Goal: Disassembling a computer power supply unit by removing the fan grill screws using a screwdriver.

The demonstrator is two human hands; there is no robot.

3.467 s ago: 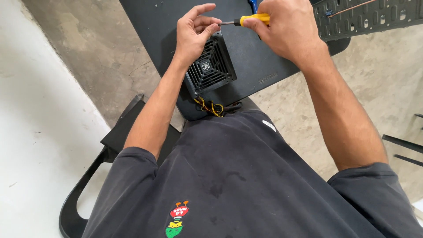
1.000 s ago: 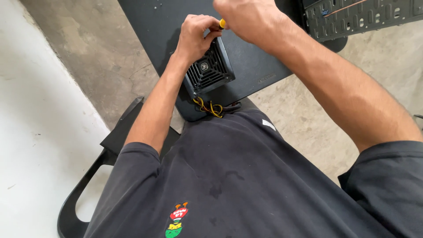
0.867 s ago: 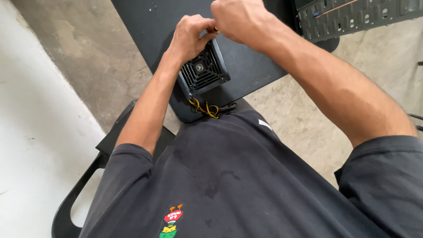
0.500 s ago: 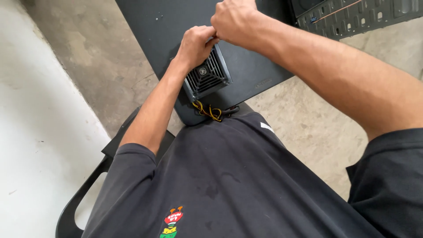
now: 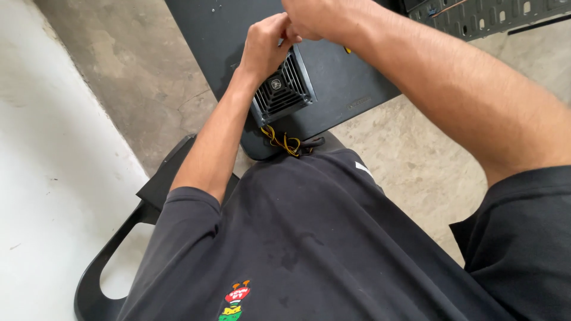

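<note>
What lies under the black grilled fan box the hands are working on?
The black grilled fan box rests on a dark flat panel. Yellow and black wires trail from its near edge. The panel directly beneath is covered.

the right hand (image 5: 321, 18), which a few seconds ago holds a yellow-handled screwdriver out in plain view, now sits closed over the top edge of the black fan unit (image 5: 282, 89), the tool hidden. the left hand (image 5: 267, 44) now presses against it, fingers curled.
</note>
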